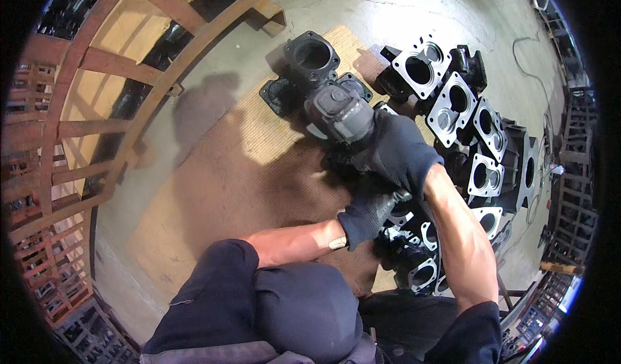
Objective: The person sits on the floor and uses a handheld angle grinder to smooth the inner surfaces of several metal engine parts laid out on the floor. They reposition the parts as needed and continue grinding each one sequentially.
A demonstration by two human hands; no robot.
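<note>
A black power tool (343,115) with a blocky end is in my gloved right hand (401,147), whose fingers close around it from the right. Close below, my gloved left hand (370,216) has its fingers curled beneath my right wrist; what they grip is hidden. Just beyond the tool stands a dark cast metal part (312,55) with a round flanged opening facing up. Another dark flange (278,97) juts out at its left. Both lie over a brown corrugated sheet of cardboard (213,183).
Several black castings with machined silver flanges (453,108) crowd the right side, running down near my right forearm. A rusty metal rack (123,128) curves along the left. A thin cable (521,47) crosses the concrete floor (381,8) at far right.
</note>
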